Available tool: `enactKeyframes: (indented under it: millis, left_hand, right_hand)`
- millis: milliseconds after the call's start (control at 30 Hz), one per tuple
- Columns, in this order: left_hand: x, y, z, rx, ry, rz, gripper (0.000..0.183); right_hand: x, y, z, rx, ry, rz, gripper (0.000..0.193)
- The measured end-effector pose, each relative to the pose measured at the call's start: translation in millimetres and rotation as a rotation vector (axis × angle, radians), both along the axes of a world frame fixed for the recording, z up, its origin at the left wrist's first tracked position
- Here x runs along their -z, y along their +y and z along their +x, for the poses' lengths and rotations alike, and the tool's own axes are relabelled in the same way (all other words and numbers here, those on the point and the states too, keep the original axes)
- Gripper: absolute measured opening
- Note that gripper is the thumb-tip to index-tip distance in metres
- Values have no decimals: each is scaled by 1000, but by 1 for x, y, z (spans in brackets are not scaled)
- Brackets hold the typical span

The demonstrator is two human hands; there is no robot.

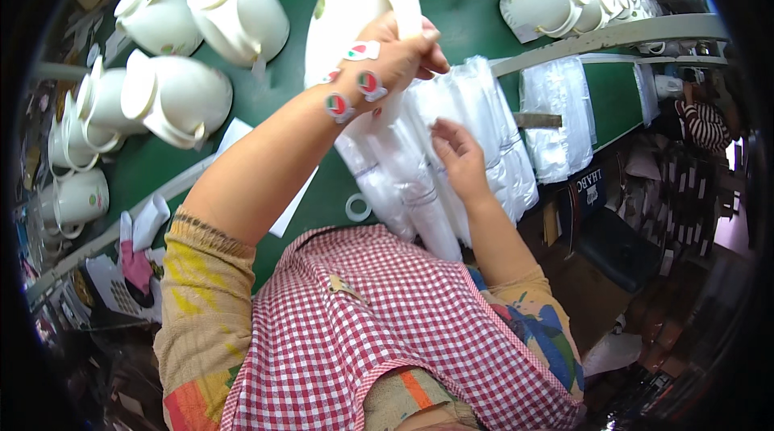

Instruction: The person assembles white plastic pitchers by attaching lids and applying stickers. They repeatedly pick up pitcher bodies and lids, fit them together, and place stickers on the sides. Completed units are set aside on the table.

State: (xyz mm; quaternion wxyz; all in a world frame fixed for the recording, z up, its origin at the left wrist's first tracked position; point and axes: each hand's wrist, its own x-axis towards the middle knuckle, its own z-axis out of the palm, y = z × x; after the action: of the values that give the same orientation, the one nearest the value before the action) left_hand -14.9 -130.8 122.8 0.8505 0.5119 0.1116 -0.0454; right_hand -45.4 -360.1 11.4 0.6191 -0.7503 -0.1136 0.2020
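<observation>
My left hand [393,60] is closed round the handle of a white lidded jug [348,4] at the top middle of the green table. Several small red-and-green stickers [355,86] cling to the back of that hand and its wrist. My right hand [461,158] hovers over a pile of clear plastic bags [415,181], its fingers loosely curled and apart, with nothing visible in them. The bags lie in bundles below the jug, between my two arms. The jug's lower part is partly hidden behind my left hand and forearm.
Several white jugs [177,96] stand at the left, and more white jugs [544,4] line up at the upper right behind a pale rail [613,34]. Another bag stack [556,112] lies to the right. A white ring [358,206] rests near my apron. A person in stripes [703,120] is far right.
</observation>
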Motion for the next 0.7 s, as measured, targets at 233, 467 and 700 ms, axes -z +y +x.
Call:
enactKeyframes:
  millis: [233, 467, 700]
  left_hand:
    - [81, -19, 152, 171, -156, 473, 23]
    - [115, -62, 202, 239, -178, 483, 25]
    - [94, -30, 138, 82, -177, 1036, 37]
  right_hand:
    - [1, -18, 15, -155, -3, -34, 27]
    - [7, -31, 37, -105, 5, -34, 24]
    - [-52, 14, 103, -30, -520, -58, 16]
